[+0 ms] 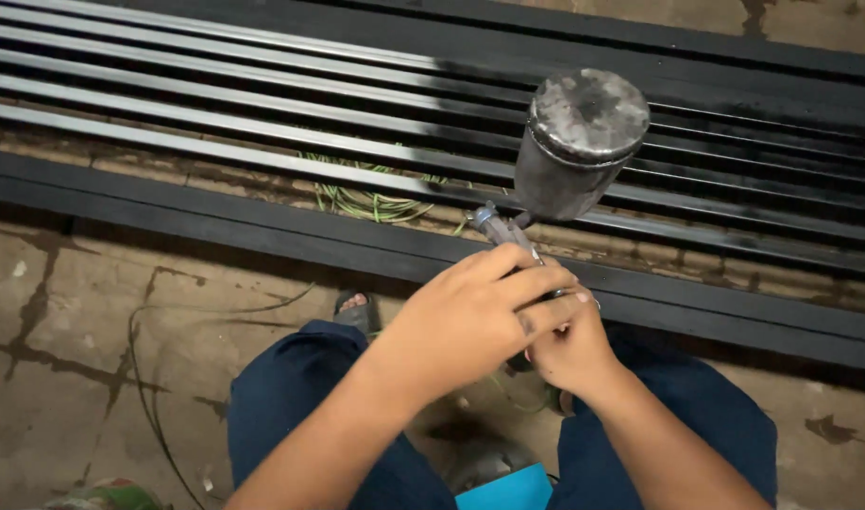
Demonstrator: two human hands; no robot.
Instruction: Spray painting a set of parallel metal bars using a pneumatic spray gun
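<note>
Head view looks down on our two hands closed together around the body of a spray gun [508, 236]. Our left hand [466, 321] lies on top, fingers folded over the gun's rear and grip; our right hand [569, 351] is tucked beneath it, curled on the handle, though the left hand hides whether a finger sits on the trigger. Both are clamped on the tool, touching each other.

Above the hands stands the gun's metal paint cup [579, 142], grey, paint-smeared, lid on, tilted slightly toward the work. It hangs over a metal frame of parallel bars [262, 118] laid flat just above the floor. Bars on the right look dark and freshly coated [754, 142]; those on the left are bare grey metal, with the boundary roughly under the cup. Thick black outer rails [168, 212] border the frame.

We judge the step in hand to be spraying the bars, partway across. The next pass calls for a steady two-handed grip and an even sweep leftward along the bare metal.

Outward lie our blue-trousered knees [291, 397], a sandalled foot [355, 307], green wire [371, 200] under the bars, and cracked concrete floor [64, 359].
</note>
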